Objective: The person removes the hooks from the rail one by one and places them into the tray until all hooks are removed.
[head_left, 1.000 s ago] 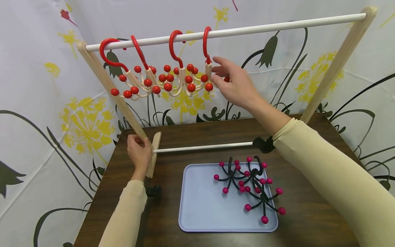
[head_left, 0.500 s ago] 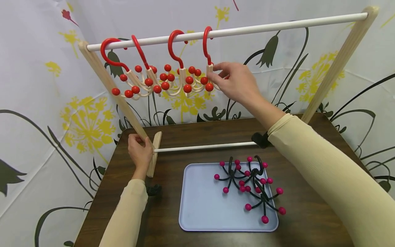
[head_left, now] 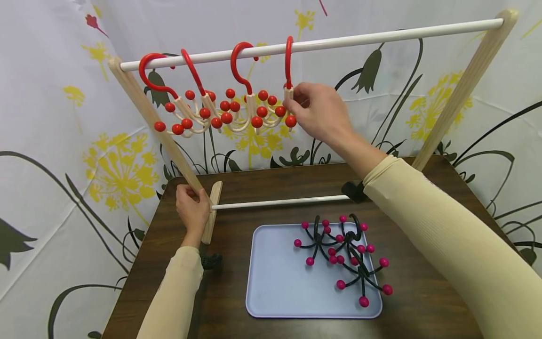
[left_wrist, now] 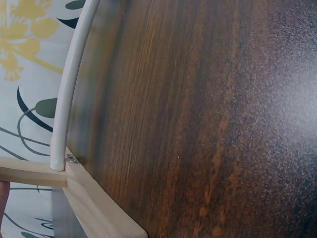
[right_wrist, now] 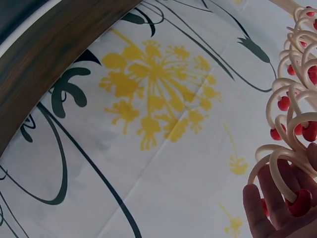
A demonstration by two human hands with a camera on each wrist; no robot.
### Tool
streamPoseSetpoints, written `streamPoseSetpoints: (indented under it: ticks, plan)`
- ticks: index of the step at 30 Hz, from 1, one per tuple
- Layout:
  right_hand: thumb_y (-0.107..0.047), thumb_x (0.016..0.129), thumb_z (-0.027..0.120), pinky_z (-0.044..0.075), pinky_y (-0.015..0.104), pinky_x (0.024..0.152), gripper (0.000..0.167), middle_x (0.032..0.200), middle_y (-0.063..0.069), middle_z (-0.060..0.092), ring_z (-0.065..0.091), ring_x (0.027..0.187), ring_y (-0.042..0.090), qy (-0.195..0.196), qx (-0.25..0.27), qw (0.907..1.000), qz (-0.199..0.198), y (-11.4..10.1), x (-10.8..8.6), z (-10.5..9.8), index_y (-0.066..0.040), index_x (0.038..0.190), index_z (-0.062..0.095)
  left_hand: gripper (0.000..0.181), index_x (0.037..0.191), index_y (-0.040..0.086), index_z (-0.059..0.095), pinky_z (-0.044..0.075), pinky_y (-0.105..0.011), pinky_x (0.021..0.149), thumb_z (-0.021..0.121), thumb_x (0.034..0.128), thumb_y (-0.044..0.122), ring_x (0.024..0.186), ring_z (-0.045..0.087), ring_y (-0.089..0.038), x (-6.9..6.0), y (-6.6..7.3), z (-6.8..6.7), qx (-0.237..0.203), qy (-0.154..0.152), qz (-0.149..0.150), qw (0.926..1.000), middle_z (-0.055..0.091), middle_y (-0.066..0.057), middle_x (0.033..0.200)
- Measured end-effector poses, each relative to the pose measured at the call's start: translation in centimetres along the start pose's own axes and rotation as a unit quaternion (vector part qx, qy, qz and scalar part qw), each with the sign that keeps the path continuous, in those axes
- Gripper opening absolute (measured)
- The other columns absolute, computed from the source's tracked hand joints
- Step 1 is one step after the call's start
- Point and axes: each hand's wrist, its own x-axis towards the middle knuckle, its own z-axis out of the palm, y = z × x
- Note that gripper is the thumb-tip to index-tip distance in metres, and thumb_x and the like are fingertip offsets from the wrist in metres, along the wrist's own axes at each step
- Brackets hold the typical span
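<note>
Below, a tray [head_left: 288,287] holds black hangers [head_left: 362,270]; right hand [head_left: 319,112] grips a red-hooked hanger [head_left: 288,73], left hand [head_left: 192,212] a post [head_left: 171,146].

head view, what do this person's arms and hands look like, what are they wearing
The left sleeve and right sleeve are cream, long and finely textured, ending near the wrists. The left hand and right hand wear no gloves. A small black device shows beside each cuff.

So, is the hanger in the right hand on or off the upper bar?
On: its red hook loops over the upper bar.
</note>
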Motion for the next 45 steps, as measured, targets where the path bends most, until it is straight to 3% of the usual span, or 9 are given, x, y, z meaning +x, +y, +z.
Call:
streamPoseSetpoints:
  ticks: [5, 14, 26, 30, 34, 40, 45]
  plan:
    - [-0.033, 0.097, 0.060, 0.044, 0.028, 0.082, 0.027, 0.098, -0.004, 0.070, 0.061, 0.088, 0.007, 0.026, 0.033, 0.9991, -0.006, 0.1, 0.1, -0.2, -0.015, 0.114, 0.070, 0.023, 0.101, -0.001, 0.053, 0.043, -0.042, 0.073, 0.068, 0.0860, 0.007, 0.086, 0.057, -0.031, 0.0, 0.0, 0.1, 0.005, 0.002, -0.001, 1.0000, 0.055, -0.017, 0.094]
    - [-0.031, 0.096, 0.062, 0.043, 0.029, 0.084, 0.026, 0.100, -0.002, 0.071, 0.063, 0.091, 0.008, 0.084, 0.048, 0.9950, -0.024, 0.5, -0.1, -0.8, -0.013, 0.112, 0.071, 0.023, 0.101, -0.001, 0.053, 0.041, -0.040, 0.072, 0.068, 0.0863, 0.007, 0.087, 0.057, -0.032, -0.1, 0.0, 0.1, 0.002, -0.001, -0.005, 1.0000, 0.055, -0.017, 0.095]
    - [-0.027, 0.096, 0.063, 0.041, 0.026, 0.082, 0.028, 0.100, 0.005, 0.071, 0.063, 0.092, 0.014, 0.099, 0.079, 0.9918, -0.021, 2.8, -2.5, -4.3, -0.007, 0.113, 0.070, 0.022, 0.100, -0.001, 0.053, 0.042, -0.044, 0.073, 0.068, 0.0861, 0.007, 0.085, 0.058, -0.033, -0.6, -0.3, 0.3, 0.007, 0.000, -0.003, 1.0000, 0.055, -0.017, 0.093]
    - [-0.026, 0.095, 0.064, 0.044, 0.027, 0.080, 0.028, 0.099, 0.007, 0.071, 0.065, 0.091, 0.017, 0.086, 0.068, 0.9935, -0.030, 3.8, -4.9, -5.1, -0.004, 0.111, 0.069, 0.023, 0.100, -0.001, 0.052, 0.042, -0.046, 0.074, 0.068, 0.0861, 0.009, 0.086, 0.057, -0.033, -0.4, -0.3, 0.2, 0.011, 0.000, 0.000, 0.9999, 0.054, -0.017, 0.093]
    - [-0.023, 0.093, 0.067, 0.046, 0.025, 0.072, 0.026, 0.096, 0.009, 0.072, 0.067, 0.087, 0.021, 0.058, 0.046, 0.9965, -0.037, 4.9, -8.5, -4.8, -0.002, 0.108, 0.070, 0.023, 0.100, 0.000, 0.053, 0.042, -0.044, 0.073, 0.069, 0.0865, 0.011, 0.086, 0.057, -0.033, -0.2, -0.3, 0.1, 0.008, 0.000, -0.002, 1.0000, 0.055, -0.016, 0.094]
    - [-0.026, 0.091, 0.070, 0.055, 0.030, 0.069, 0.028, 0.097, 0.008, 0.072, 0.068, 0.081, 0.020, -0.013, 0.039, 0.9992, -0.001, 5.7, -14.9, -3.4, -0.005, 0.109, 0.070, 0.023, 0.100, 0.000, 0.053, 0.042, -0.039, 0.070, 0.068, 0.0869, 0.011, 0.085, 0.058, -0.031, -0.2, 0.0, 0.0, -0.001, -0.002, 0.002, 1.0000, 0.055, -0.016, 0.093]
    - [-0.020, 0.086, 0.076, 0.049, 0.026, 0.051, 0.020, 0.077, -0.006, 0.068, 0.059, 0.056, 0.008, -0.057, 0.050, 0.9971, -0.007, 5.6, -19.7, -1.6, -0.016, 0.105, 0.070, 0.022, 0.099, -0.001, 0.053, 0.042, -0.039, 0.070, 0.068, 0.0860, 0.009, 0.084, 0.058, -0.030, -0.1, 0.0, 0.0, -0.002, 0.005, 0.006, 1.0000, 0.055, -0.016, 0.092]
